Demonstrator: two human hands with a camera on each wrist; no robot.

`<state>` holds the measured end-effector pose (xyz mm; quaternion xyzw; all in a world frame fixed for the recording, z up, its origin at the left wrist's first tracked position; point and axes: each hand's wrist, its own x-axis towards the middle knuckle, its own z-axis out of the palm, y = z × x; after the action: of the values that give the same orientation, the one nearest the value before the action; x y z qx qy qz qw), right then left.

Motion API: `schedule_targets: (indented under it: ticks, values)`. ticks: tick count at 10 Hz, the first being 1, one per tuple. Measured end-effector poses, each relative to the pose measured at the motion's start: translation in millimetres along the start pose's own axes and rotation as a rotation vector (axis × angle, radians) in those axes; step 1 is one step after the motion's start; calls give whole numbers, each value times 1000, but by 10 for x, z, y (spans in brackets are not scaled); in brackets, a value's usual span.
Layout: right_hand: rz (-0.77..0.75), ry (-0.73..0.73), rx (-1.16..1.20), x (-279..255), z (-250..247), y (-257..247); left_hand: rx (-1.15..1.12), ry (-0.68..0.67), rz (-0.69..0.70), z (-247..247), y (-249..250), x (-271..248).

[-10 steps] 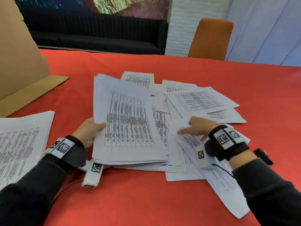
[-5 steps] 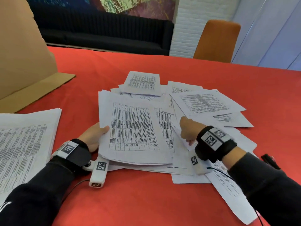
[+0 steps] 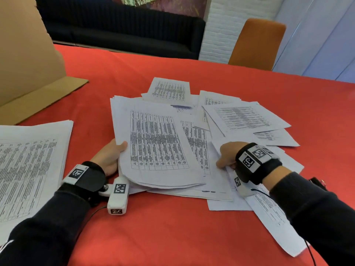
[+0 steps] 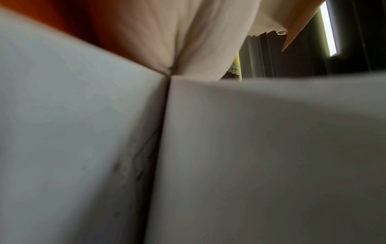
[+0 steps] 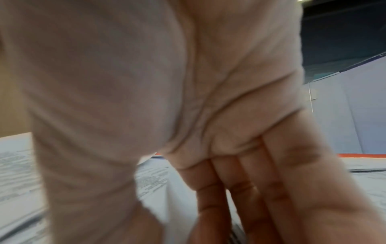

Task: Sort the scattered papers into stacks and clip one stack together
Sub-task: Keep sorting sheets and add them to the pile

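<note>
Lowered since a second ago: gathered bundle of white printed sheets (image 3: 157,146), nearly flat on scattered white papers (image 3: 244,120) mid red bench (image 3: 172,233) | left hand (image 3: 109,156) fingers clamped on bundle edge, keeping it together | right hand (image 3: 226,154) fingers (image 5: 240,189) together, straight, reaching next sheet | finished white stack (image 3: 28,169) apart at left.

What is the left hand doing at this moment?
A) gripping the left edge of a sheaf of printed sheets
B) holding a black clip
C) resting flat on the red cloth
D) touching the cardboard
A: the left hand grips the left edge of the sheaf of printed sheets, thumb on top.
</note>
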<state>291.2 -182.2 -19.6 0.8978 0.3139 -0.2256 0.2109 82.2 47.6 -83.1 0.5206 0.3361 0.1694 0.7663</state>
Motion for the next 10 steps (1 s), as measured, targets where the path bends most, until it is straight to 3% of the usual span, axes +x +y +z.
schedule_targets:
  ticks: [1, 2, 3, 5, 7, 8, 9, 10]
  values:
    - [-11, -28, 48, -27, -96, -44, 17, -15, 15, 17, 4, -21]
    - [-147, 66, 417, -84, -486, -237, 15, -16, 28, 8, 0, -26]
    - [-295, 267, 747, -41, -966, -617, 3, -11, 24, 4, -16, -20]
    - [-441, 213, 909, 272, -1276, -1604, 4, -4, 38, 20, 7, -68]
    - [-374, 126, 941, 431, -1192, -2060, -10, -3, 86, 19, 6, -70]
    - [-416, 46, 998, 320, -1149, -1959, -33, -71, 64, 2, -2, -49]
    - [-327, 92, 958, 276, -1094, -1435, 68, -135, 143, -33, -48, -6]
    - [-126, 182, 698, 295, -864, -692, 107, -108, 175, -27, -67, -6]
